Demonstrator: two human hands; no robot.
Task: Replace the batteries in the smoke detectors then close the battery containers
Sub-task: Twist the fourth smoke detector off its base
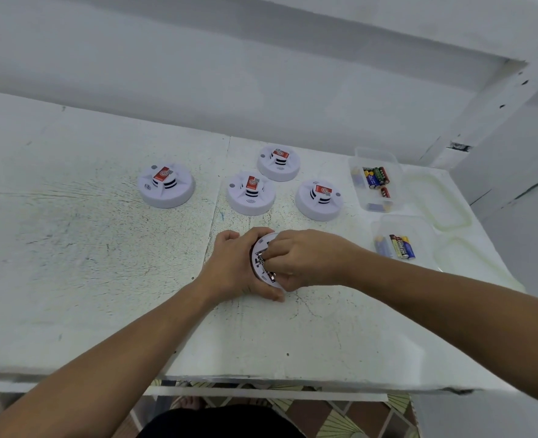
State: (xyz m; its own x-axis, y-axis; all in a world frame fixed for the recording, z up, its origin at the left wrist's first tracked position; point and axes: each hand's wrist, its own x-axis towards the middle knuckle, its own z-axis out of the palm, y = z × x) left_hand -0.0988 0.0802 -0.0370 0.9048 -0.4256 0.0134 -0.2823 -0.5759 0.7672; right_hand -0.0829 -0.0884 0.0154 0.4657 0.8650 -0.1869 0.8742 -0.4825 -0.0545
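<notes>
Left hand (229,267) grips a detector (265,242), tilted on edge at the table's (103,248) front centre. Right hand (305,260) curls into its bay, seemingly pinching a battery (262,258) (mostly hidden). Behind: four detectors (250,194); right: two tubs (375,150) of batteries (374,177).

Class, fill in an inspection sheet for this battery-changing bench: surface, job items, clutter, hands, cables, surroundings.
Surface: worn white painted table, scuffed and cracked.
Job's things: four white round smoke detectors stand sensor-side up; a fifth white detector is held on edge; two clear plastic tubs hold cylindrical batteries.
Clutter: two clear tub lids lie at the right.
Hands: left hand grips the fifth detector's rim; right hand curls its fingers onto its back, thumb at the rim.
Cables: nothing seen.
Surroundings: white wall; patterned floor tiles below.
</notes>
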